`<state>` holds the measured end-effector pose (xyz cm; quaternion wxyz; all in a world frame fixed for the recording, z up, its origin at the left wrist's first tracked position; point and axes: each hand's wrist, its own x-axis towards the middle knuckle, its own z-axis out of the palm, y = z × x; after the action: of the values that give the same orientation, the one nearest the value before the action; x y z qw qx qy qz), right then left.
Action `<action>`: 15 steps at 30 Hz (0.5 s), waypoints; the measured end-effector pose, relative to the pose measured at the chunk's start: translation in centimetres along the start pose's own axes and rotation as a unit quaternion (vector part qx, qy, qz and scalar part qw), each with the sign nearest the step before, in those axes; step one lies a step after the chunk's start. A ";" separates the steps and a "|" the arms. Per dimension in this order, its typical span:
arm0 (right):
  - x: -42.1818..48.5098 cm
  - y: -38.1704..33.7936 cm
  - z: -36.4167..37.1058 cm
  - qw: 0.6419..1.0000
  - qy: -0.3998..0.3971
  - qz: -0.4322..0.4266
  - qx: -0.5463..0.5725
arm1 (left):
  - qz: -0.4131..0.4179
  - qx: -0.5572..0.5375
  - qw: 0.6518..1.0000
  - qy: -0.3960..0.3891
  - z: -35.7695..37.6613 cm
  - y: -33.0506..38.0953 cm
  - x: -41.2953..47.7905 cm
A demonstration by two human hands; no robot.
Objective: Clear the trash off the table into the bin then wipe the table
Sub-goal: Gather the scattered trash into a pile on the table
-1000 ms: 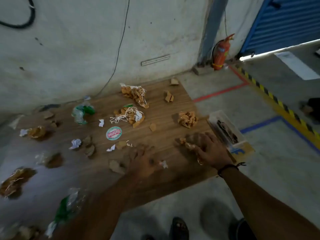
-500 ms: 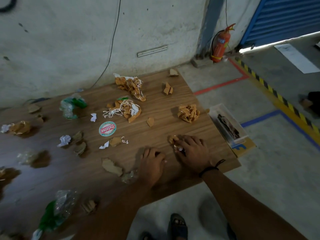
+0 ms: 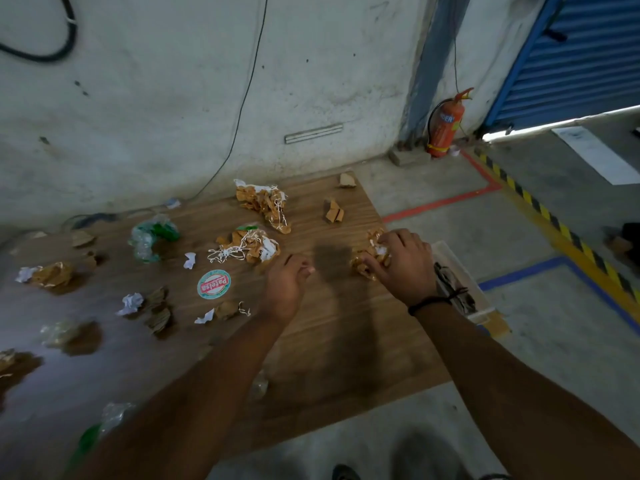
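Brown paper scraps point(image 3: 159, 317) and a round sticker point(image 3: 213, 284) lie on the wooden table point(image 3: 332, 341) well left of the left hand point(image 3: 285, 289), not yet gathered. That hand's fingers are curled in — whether they pinch a scrap cannot be told. The right hand point(image 3: 401, 268) closes round a crumpled paper wad point(image 3: 362, 263), likely bunching it for one carry. Just right of its wrist a clear container point(image 3: 464, 271) is half hidden — possibly the bin.

Clear tray point(image 3: 450, 258) — partly behind right hand point(image 3: 398, 265)
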<state>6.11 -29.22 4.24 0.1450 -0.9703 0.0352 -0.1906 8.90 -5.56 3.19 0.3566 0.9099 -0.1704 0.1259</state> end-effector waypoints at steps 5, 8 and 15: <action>2.1 0.3 1.1 0.999 -0.038 -0.010 -0.008 | -0.019 0.010 1.000 -0.015 1.7 -1.5 1.3; 2.8 0.7 3.3 0.998 -0.056 -0.014 -0.020 | -0.047 -0.003 0.998 -0.033 3.1 -3.5 1.4; 2.8 1.0 6.9 0.990 -0.134 0.023 -0.034 | -0.092 -0.023 0.989 -0.109 6.5 -7.5 2.8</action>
<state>11.30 -28.64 -1.12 0.1198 -0.9903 0.0447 -0.0546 15.12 -5.53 -5.04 0.3667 0.9216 -0.1264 -0.0117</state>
